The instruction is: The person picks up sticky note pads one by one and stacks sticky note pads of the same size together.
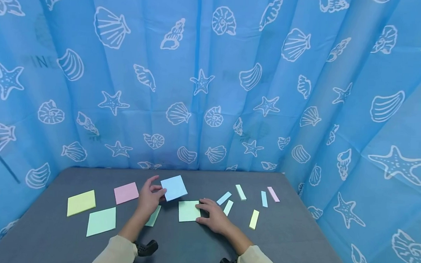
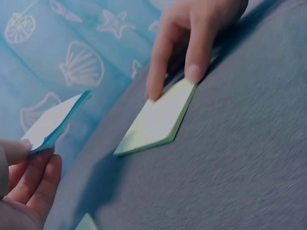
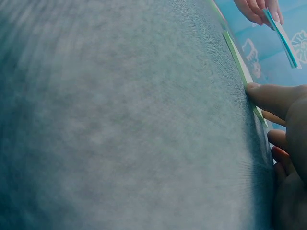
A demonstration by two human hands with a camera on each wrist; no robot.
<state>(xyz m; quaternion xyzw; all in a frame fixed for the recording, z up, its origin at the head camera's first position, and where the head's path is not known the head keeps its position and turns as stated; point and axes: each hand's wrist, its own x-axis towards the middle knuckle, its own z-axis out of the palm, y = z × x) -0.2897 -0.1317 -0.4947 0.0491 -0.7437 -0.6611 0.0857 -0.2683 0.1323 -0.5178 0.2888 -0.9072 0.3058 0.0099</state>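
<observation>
My left hand point(image 1: 148, 197) pinches a blue sticky note pad point(image 1: 174, 188) by its left edge, between thumb and fingers. The pad is held up above the table, tilted, its side edge showing in the left wrist view. To its right, my right hand point(image 1: 215, 217) holds a pale green sticky note pad point(image 1: 188, 211) at its right side, thumb and fingertips on the edge. That pad lies on the grey table, seen larger in the left wrist view. Under my left wrist, another green pad point(image 1: 153, 216) is partly hidden.
Yellow point(image 1: 81, 203), pink point(image 1: 126, 193) and green point(image 1: 101, 221) square pads lie on the left of the grey table point(image 1: 189, 247). Several narrow strips, among them a yellow strip point(image 1: 254, 219), are scattered on the right. A blue shell-print curtain point(image 1: 197, 100) hangs behind.
</observation>
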